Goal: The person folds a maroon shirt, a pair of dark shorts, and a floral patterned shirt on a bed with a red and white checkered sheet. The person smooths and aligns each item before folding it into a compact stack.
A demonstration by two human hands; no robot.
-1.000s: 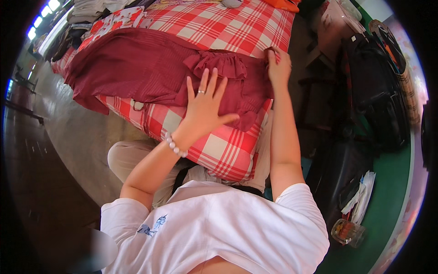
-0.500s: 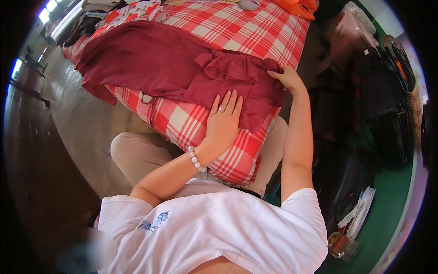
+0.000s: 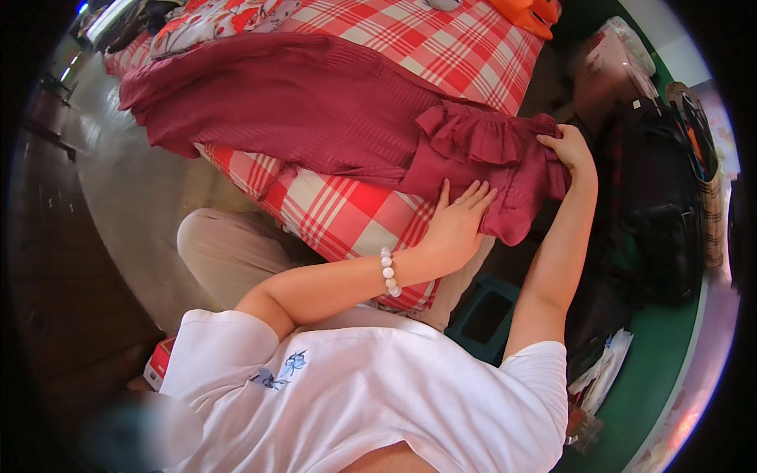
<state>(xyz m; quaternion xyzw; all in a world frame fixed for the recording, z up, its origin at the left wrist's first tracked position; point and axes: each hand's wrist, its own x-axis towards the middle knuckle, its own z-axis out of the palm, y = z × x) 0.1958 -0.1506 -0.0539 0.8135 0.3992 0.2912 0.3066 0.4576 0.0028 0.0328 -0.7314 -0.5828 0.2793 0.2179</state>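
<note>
A long burgundy dress (image 3: 315, 110) with a ruffled part (image 3: 477, 134) lies stretched across a bed with a red-and-white checked cover (image 3: 339, 213). Its right end hangs out past the bed's edge. My right hand (image 3: 569, 151) is closed on the cloth at that end, thumb and fingers pinching it. My left hand (image 3: 456, 232), with a ring and a beaded bracelet, rests on the dress's near side below the ruffle. Its fingers are stretched out and slightly apart on the cloth.
A floral red-and-white cloth (image 3: 213, 27) lies at the far left of the bed. An orange object (image 3: 536, 14) sits at the far right corner. Black bags (image 3: 658, 189) stand along the right wall. A dark teal stool (image 3: 482, 315) is on the floor near my right arm.
Both hands have moved right, and the dress's ruffled end has been drawn along with them, past the bed's edge. My left hand has turned more toward the right.
</note>
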